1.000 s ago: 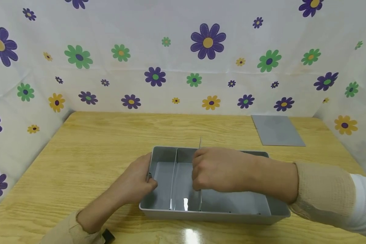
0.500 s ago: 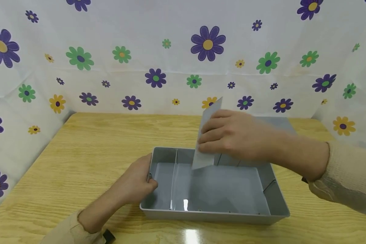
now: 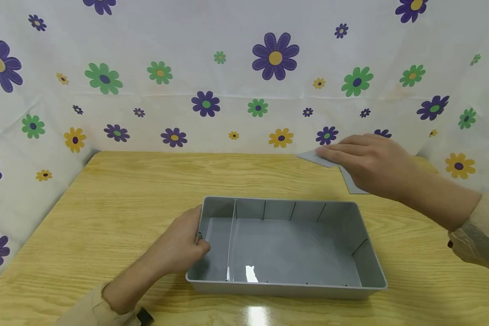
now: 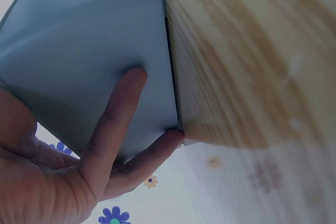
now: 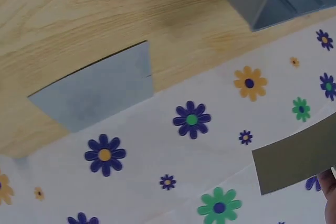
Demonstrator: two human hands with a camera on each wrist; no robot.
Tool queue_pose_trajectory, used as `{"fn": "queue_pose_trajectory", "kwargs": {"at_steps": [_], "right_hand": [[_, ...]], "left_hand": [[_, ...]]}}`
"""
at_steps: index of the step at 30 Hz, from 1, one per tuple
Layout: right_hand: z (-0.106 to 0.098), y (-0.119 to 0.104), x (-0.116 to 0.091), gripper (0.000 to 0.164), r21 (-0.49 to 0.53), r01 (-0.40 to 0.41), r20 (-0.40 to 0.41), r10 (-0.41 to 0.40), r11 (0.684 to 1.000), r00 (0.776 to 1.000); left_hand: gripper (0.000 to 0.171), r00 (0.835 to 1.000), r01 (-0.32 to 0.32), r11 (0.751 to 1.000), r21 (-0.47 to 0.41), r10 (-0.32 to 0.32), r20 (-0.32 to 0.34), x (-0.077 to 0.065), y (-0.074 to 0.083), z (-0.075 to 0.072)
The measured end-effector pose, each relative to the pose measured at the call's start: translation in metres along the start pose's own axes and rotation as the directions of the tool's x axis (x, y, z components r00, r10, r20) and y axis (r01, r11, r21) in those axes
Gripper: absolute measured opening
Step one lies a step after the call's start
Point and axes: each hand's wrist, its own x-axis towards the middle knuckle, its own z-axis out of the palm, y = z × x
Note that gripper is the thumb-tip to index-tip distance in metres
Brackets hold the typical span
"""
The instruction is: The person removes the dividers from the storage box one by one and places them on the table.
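Note:
In the head view a grey plastic box (image 3: pixel 305 291) stands on the table. My left hand (image 3: pixel 181 242) grips its left end wall, thumb over the rim; in the left wrist view the fingers lie along the outside of the box (image 4: pixel 89 40). One thin divider (image 3: pixel 231 244) stands upright in the box near the left end. My right hand (image 3: pixel 371 163) holds a loose divider panel (image 3: pixel 313 158) by its edge, up at the back right. That panel (image 5: pixel 294 156) also shows in the right wrist view, where most of the hand is cut off.
Another flat grey panel (image 3: pixel 353 185) lies at the back right of the wooden table (image 3: pixel 146 181), partly hidden beneath my right hand. Slots (image 3: pixel 292 210) line the box's walls. A flower-print cloth (image 3: pixel 228 68) hangs behind the table and at its sides.
My right hand has pulled a divider up out of the box and carried it right and back, above the flat panel. My left hand has stayed on the box.

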Motion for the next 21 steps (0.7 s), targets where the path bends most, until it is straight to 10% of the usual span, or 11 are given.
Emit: {"fn": "queue_pose_trajectory", "kwargs": {"at_steps": [15, 21], "right_hand": [[0.013, -0.005, -0.105, 0.047, -0.199, -0.308, 0.285, 0.356, 0.930, 0.890], [0.020, -0.018, -0.131, 0.041, -0.188, -0.331, 0.528, 0.380, 0.925, 0.759]], "left_hand": [[0.062, 1.000, 0.024, 1.000, 0.006, -0.024, 0.007, -0.001, 0.002, -0.001], [0.063, 1.000, 0.021, 1.000, 0.013, -0.021, 0.016, 0.000, 0.003, -0.001]]}}
